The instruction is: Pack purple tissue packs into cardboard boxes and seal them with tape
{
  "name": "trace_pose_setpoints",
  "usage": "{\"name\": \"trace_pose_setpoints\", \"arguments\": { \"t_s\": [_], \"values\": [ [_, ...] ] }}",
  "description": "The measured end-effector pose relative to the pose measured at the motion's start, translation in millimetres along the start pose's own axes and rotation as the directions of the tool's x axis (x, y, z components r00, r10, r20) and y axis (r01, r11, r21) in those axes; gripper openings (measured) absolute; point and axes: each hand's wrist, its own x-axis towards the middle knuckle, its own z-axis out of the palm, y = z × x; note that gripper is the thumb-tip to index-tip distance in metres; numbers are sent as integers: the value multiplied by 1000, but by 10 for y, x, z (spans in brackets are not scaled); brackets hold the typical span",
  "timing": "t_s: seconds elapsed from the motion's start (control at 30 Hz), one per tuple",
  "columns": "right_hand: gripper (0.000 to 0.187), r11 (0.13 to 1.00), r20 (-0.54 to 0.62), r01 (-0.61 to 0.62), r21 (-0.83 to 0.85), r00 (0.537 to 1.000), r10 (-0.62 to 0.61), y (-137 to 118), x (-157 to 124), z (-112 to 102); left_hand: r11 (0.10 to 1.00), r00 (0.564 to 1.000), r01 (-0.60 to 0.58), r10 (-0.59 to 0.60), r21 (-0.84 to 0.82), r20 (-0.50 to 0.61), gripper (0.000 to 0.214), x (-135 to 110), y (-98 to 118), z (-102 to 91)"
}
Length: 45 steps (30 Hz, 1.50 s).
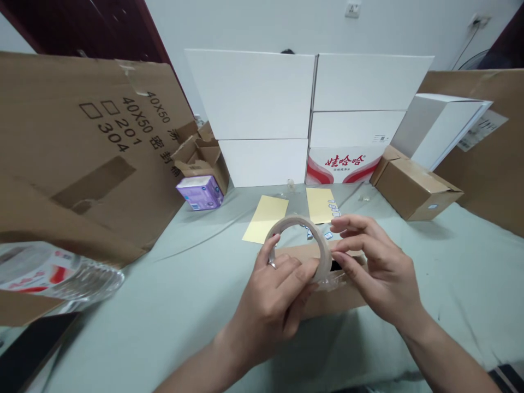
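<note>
My left hand (278,292) grips a roll of clear packing tape (325,254), held upright with fingers through and around its ring. A crumpled strip of clear tape (332,282) shows just below the roll. Close by, my right hand (379,265) has its thumb and a finger pinched together at the roll's right edge; whatever lies between them is too small to make out. Beneath both hands is a small brown cardboard box (338,303), partly hidden by them, with a dark gap in its top.
Yellow paper sheets (266,218) and small blue-edged pieces (328,235) lie behind the box. A purple tissue pack (200,192) stands back left, a brown carton (421,188) back right. White boxes (262,98) wall the rear. A plastic bottle (61,273) is at left.
</note>
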Motion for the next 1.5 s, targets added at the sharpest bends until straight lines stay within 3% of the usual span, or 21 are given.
{"name": "trace_pose_setpoints", "arguments": {
  "t_s": [0.23,0.33,0.47,0.57,0.67,0.73,0.8,0.9,1.03,1.1,1.2,1.3,1.37,1.5],
  "values": [
    [9,998,80,-38,56,996,34,23,-26,93,998,1000,20,-21,56,11,22,-15,43,-9],
    [16,982,126,-122,145,987,104,65,-4,65,996,997,75,-74,46,-21,7,-17,55,-63],
    [29,852,253,-353,387,929,270,168,61,-45,967,985,166,-171,-195,-8,15,-26,-15,-153],
    [35,725,363,-502,472,860,359,195,97,-103,894,991,115,-135,-433,-15,10,-69,-67,-122],
    [35,769,359,-490,409,862,358,159,106,-94,844,958,88,-216,-529,-186,14,-131,-72,-20],
    [30,855,319,-432,289,885,339,144,94,-56,888,920,153,-288,-434,-264,19,-159,-53,35],
    [24,915,306,-374,149,898,317,167,69,-9,950,921,204,-268,-236,-282,19,-163,-27,59],
    [19,938,299,-347,16,897,327,268,18,43,978,954,208,-207,-17,-217,14,-124,15,54],
    [16,931,295,-356,-83,883,364,402,-38,53,953,944,302,-304,-32,-129,11,-58,68,7],
    [15,935,297,-333,-119,887,354,437,-59,52,897,897,423,-435,-125,-80,10,-56,69,-22],
    [15,932,291,-337,-130,886,361,463,-83,59,741,783,608,-618,-284,64,5,-119,17,-44],
    [17,929,309,-355,-105,876,370,473,-97,72,619,726,671,-661,-409,189,19,-223,-46,-30],
    [18,931,318,-348,-107,876,363,470,-107,82,647,751,637,-643,-418,148,20,-271,-53,-23],
    [18,935,329,-305,-182,877,350,437,-138,99,801,834,532,-552,-275,2,17,-259,27,-80]
  ]
}}
